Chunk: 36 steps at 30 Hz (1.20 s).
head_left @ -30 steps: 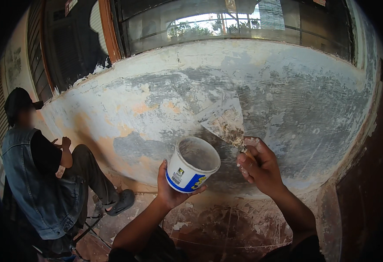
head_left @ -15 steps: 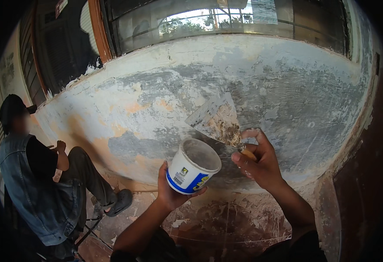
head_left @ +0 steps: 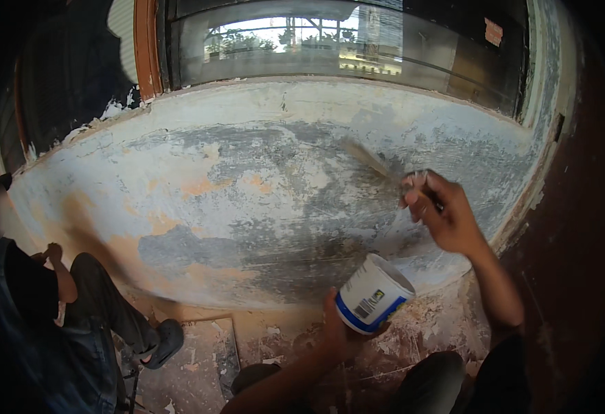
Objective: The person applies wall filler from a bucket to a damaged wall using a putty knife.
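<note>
A white plastic tub (head_left: pixel 368 293) with a blue band tilts to the right in my left hand (head_left: pixel 337 331), whose fingers wrap round its lower part. Little of the tub's inside shows. Up and to the right, my right hand (head_left: pixel 444 207) is closed on a putty knife (head_left: pixel 371 160). Its blade is seen nearly edge-on, blurred by motion, and points up and left in front of the wall (head_left: pixel 281 186). I cannot tell whether the blade touches the wall. Patches of grey, white and peach cover that wall.
A person (head_left: pixel 40 303) in dark clothes sits at the left, close to the wall. Above the wall runs a window (head_left: pixel 302 52) with a wooden frame (head_left: pixel 148 48). Flakes and dust litter the floor (head_left: pixel 185 372), and a dark red surface (head_left: pixel 564 276) stands at the right.
The tub in my left hand has moved right and down. My right hand has gone up and right, turning the putty knife from flat-on to nearly edge-on. The whole view has shifted rightward.
</note>
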### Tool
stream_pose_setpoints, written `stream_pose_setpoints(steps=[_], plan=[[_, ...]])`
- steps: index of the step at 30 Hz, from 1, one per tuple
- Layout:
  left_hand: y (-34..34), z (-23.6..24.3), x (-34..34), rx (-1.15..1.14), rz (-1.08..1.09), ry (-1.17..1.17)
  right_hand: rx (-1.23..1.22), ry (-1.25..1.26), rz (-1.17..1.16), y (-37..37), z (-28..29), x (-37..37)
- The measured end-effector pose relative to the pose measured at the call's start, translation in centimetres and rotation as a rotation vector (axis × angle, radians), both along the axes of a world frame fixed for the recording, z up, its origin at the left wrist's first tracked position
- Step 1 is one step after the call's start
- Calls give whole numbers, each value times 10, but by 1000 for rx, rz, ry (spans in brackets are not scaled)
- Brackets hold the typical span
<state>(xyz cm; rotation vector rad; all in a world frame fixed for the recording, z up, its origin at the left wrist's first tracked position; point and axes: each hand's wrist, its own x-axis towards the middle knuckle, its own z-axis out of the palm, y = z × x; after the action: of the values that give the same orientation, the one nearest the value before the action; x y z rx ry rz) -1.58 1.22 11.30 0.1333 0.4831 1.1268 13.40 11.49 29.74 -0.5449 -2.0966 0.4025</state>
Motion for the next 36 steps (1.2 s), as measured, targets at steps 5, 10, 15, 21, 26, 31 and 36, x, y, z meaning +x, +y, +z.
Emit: stream_pose_setpoints(steps=[5, 10, 15, 21, 26, 31, 36], plan=[[-2, -5, 0, 25, -129, -18, -166, -136, 25, 23, 40, -11], [2, -19, -16, 42, -155, -64, -414, -22, 5, 55, 52, -21], [2, -12, -31, 23, -145, -111, -450, 16, -118, 61, 64, -3], [-7, -10, -47, -73, -133, 12, -500, 130, -118, 13, 60, 21], [1, -12, -52, 9, -67, -62, -656, 158, 97, -16, 40, 6], [0, -9, -49, 29, -6, -9, -484, -212, -83, 1, 70, -63], [9, -1, -48, -36, 44, -18, -368, -55, -91, 10, 69, -91]])
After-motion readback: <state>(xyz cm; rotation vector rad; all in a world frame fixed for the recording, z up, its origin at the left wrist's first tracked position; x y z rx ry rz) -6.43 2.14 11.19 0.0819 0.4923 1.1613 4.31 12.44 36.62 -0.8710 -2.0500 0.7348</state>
